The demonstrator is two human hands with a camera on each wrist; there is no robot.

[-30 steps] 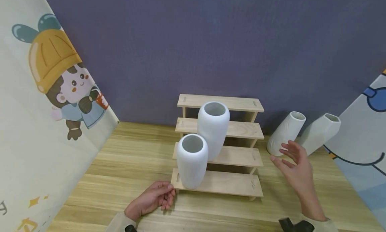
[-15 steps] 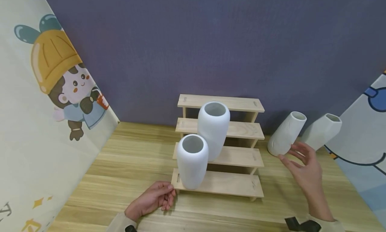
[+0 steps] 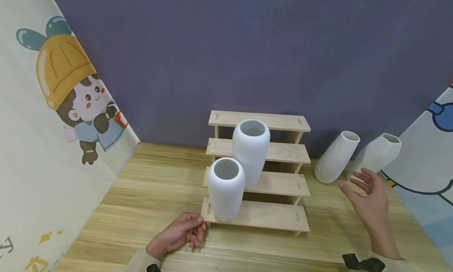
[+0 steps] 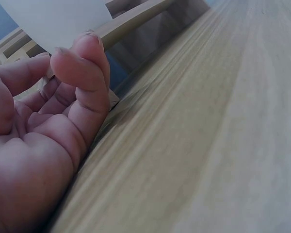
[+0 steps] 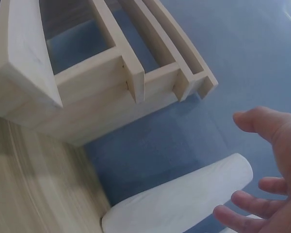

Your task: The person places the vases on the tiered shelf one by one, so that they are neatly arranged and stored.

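While my left hand (image 3: 179, 229) pinches the wooden stand (image 3: 270, 216) near left, apparently steadying it beneath two rounded vases (image 3: 249, 156), my right hand (image 3: 372, 203), wide and empty, hovers beside the far-right angular vase (image 3: 376, 154).

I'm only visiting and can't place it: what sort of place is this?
Perhaps a small decorated display corner, though I can't be sure: there's a stepped wooden stand with two white vases on it, and a cartoon figure on the pale wall.

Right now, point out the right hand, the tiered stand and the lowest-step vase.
Right hand (image 3: 372, 203), head view: its middle.
Tiered stand (image 3: 270, 215), head view: bare lowest step.
Lowest-step vase (image 3: 225, 198), head view: outer wall.
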